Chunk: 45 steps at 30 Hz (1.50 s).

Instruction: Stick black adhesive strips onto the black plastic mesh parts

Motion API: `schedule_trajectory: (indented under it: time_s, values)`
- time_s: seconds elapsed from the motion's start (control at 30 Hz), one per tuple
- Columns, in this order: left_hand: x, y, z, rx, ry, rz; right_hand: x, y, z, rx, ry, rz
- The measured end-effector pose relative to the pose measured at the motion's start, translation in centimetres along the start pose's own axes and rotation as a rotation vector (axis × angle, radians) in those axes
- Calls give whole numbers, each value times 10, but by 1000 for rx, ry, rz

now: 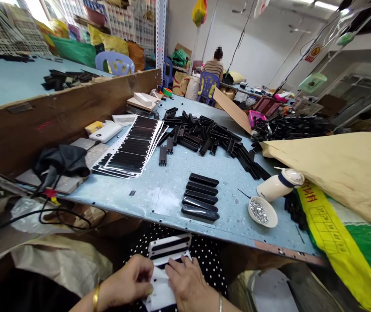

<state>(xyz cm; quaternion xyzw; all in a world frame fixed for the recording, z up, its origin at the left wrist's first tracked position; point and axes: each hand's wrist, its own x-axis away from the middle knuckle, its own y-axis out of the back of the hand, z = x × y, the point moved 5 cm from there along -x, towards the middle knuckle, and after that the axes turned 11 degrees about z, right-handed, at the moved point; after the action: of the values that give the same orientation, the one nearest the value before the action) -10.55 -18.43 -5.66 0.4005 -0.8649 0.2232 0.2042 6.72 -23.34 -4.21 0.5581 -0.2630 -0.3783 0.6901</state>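
A white sheet with black strips (169,248) lies over the dotted cloth on my lap, just below the table edge. My left hand (132,278) is closed, pinching the sheet's white paper (159,288) between thumb and fingers at its left side. Stretched across the same sheet, the fingers of my right hand (190,281) rest on its right part. Above my hands, several long black pieces (201,197) lie stacked in a row on the blue table. More white sheets of black strips (133,145) overlap farther left.
A heap of black parts (201,134) covers the table's far middle. At right stand a bowl of small metal bits (273,216) and a cream bottle (278,184), beside a yellow-green sack (331,247). A wooden board (75,99) borders the left. A person (214,67) sits far back.
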Motion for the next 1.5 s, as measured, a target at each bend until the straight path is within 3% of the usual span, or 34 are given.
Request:
schedule_trajectory:
  time_s: [0.1, 0.2, 0.27, 0.43, 0.57, 0.63, 0.77, 0.83, 0.9, 0.97, 1.03, 1.13, 1.2, 1.27, 1.37, 1.43, 1.5]
  values:
    - [-1, -7, -7, -14, 50, 141, 18, -22, 4, -15, 26, -42]
    - [-4, -4, -10, 50, 8, 16, 22, -26, 10, -20, 118, -151]
    - [-9, -1, -12, 10, -11, -74, 18, -29, 13, -45, 179, -136]
    - [-29, -4, -29, -398, -120, -136, 14, -32, 24, -93, 264, -72]
    - [-35, -6, -39, -719, -246, -300, 14, -28, 23, -120, 231, -27]
    - [-30, -4, -45, -817, -302, -366, 11, -5, 9, -99, 133, -141]
    - [-11, 2, -80, -967, -594, -404, 7, 81, -35, -213, 85, -434]
    - [-6, 5, -107, -983, -756, -456, 4, 117, -74, -198, -103, -501]
    - [-12, 10, -135, -966, -844, -533, 0, 135, -117, -232, -268, -576]
    - [-34, 14, -157, -916, -813, -565, -6, 131, -159, -311, -457, -650]
    - [-68, 16, -172, -867, -733, -538, -17, 115, -188, -329, -544, -669]
    - [-116, 11, -182, -837, -685, -456, -39, 94, -205, -317, -594, -683]
    - [-136, 5, -181, -844, -694, -397, -51, 87, -205, -307, -611, -686]
    - [-140, 0, -173, -860, -698, -383, -57, 82, -199, -300, -613, -669]
    - [-124, 0, -157, -902, -689, -438, -50, 73, -194, -320, -575, -630]
    - [-109, 11, -150, -952, -695, -509, -42, 67, -201, -331, -523, -599]
    - [-90, 35, -152, -1054, -733, -643, -39, 67, -216, -336, -491, -571]
